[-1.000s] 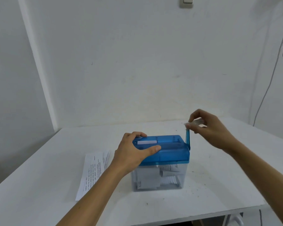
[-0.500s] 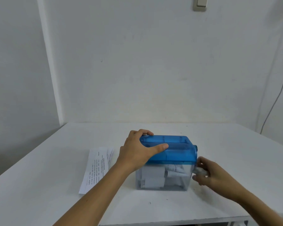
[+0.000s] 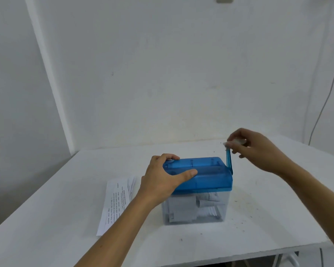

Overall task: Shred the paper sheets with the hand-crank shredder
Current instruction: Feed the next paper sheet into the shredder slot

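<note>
A hand-crank shredder [image 3: 206, 176] with a blue lid and a clear bin stands mid-table; paper strips [image 3: 200, 207] lie inside the bin. My left hand [image 3: 162, 176] grips the left end of the blue lid, thumb across its front. The blue crank arm [image 3: 228, 158] points upward at the lid's right end. My right hand [image 3: 254, 149] pinches the pale knob at the top of that arm. A small stack of printed paper sheets [image 3: 116, 201] lies flat just left of the shredder, partly behind my left forearm.
The white table [image 3: 278, 209] meets a white wall at the back, and its front edge runs along the bottom right. A thin cable [image 3: 328, 93] hangs down the wall at the far right. Small dark specks dot the tabletop right of the shredder.
The crank went from top to bottom and is back at the top, my right hand turning with it. My left hand has stayed on the lid.
</note>
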Demonstrator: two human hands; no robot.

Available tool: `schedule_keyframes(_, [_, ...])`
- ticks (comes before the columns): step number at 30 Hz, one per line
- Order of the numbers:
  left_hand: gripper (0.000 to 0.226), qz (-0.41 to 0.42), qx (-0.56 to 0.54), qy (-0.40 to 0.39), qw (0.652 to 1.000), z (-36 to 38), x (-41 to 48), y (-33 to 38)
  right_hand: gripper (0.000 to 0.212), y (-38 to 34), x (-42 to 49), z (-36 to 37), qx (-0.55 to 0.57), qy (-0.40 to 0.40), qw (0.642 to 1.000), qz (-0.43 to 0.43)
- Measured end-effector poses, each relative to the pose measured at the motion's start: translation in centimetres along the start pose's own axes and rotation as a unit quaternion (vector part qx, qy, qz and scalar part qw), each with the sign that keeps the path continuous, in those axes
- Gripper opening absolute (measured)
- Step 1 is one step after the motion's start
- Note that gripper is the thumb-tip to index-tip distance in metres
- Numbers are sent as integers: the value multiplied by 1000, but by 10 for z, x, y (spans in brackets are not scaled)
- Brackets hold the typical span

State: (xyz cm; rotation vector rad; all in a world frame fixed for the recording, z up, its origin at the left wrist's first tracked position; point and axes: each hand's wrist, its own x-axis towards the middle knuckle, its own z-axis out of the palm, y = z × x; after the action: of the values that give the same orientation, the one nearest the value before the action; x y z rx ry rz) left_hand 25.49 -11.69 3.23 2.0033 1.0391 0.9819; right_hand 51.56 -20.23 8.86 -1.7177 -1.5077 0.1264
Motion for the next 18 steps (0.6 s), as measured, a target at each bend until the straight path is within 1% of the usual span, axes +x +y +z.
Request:
schedule_keyframes(3, [77,-5,-16,-2,1000,0,0,0,18,13,11,26,-9,-26,998,56])
schedule_keyframes(5, [71,-7,-23,-6,1000,0,0,0,20,11,11,35,-37,-2,997,67])
schedule_keyframes(8, [64,-13,-30,-22,999,-2,-2,4,20,-12,8,37,-35,82,996,20])
schedule_keyframes(11, [61,-28,-68,-62,995,-17,3,8,18,-51,3,40,-11,128,990,-65])
schedule_keyframes(12, [55,-32,-81,-46,995,-26,7,6,17,-67,1,43,4,129,988,-90])
schedule_keyframes(13, [46,-35,-96,-14,995,-36,12,4,16,-81,-2,46,20,125,986,-109])
schedule_keyframes(15, [38,-61,-116,66,989,-60,16,-8,14,-109,-13,55,55,107,984,-129])
schedule_keyframes(16, [34,-81,-113,93,986,-73,14,-18,13,-122,-20,62,75,94,984,-134])
schedule_keyframes(18, [22,-107,-94,110,984,-94,5,-38,11,-145,-34,78,105,56,982,-145])
